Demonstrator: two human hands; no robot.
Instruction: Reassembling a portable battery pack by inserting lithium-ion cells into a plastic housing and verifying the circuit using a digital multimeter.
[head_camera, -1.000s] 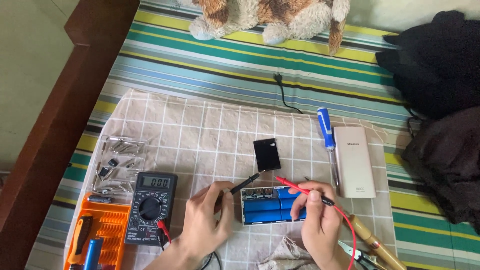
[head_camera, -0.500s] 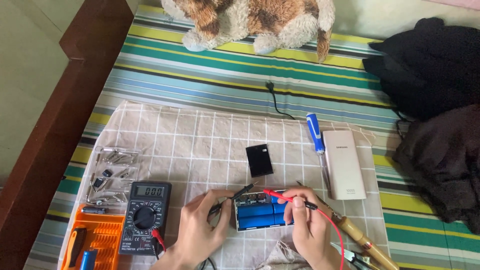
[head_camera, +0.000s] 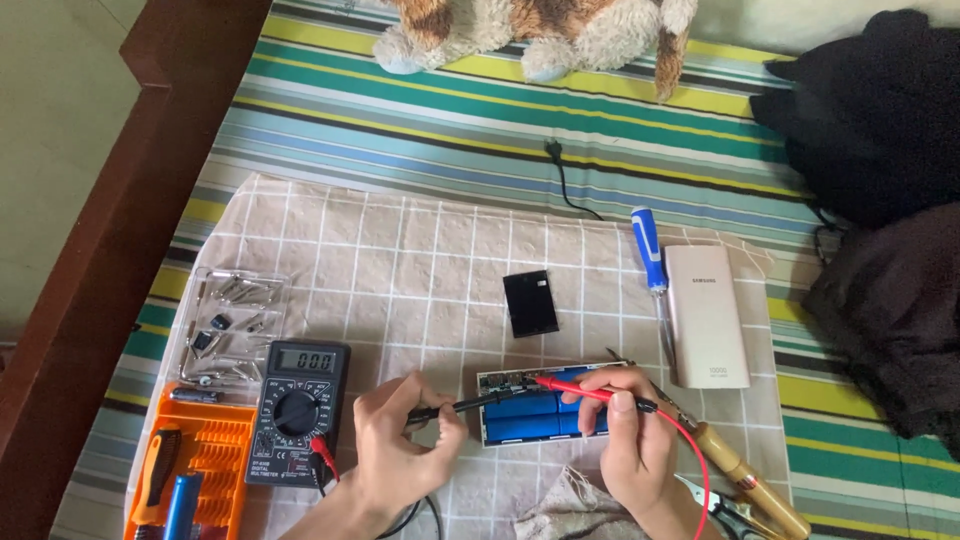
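Observation:
My left hand (head_camera: 398, 447) grips a black test probe (head_camera: 470, 404) whose tip touches the left end of a blue battery pack (head_camera: 540, 414) with a thin circuit board along its top edge. My right hand (head_camera: 632, 443) holds a red test probe (head_camera: 578, 389) with a red lead; its tip rests on that circuit board. A black multimeter (head_camera: 297, 397) with a grey display lies left of my left hand, leads plugged into its lower right.
On a checked cloth (head_camera: 420, 260): a small black square plate (head_camera: 529, 303), a blue-handled screwdriver (head_camera: 650, 252), a pale pink power bank (head_camera: 706, 315), a wooden-handled soldering iron (head_camera: 740, 470), an orange bit case (head_camera: 195, 470), a clear tray of small parts (head_camera: 228, 322). Plush toy (head_camera: 540, 25) and dark clothing (head_camera: 870, 110) behind.
The view has shifted and moved closer. Both hands stay on the battery pack with the probes; the probe tips have shifted slightly along the board.

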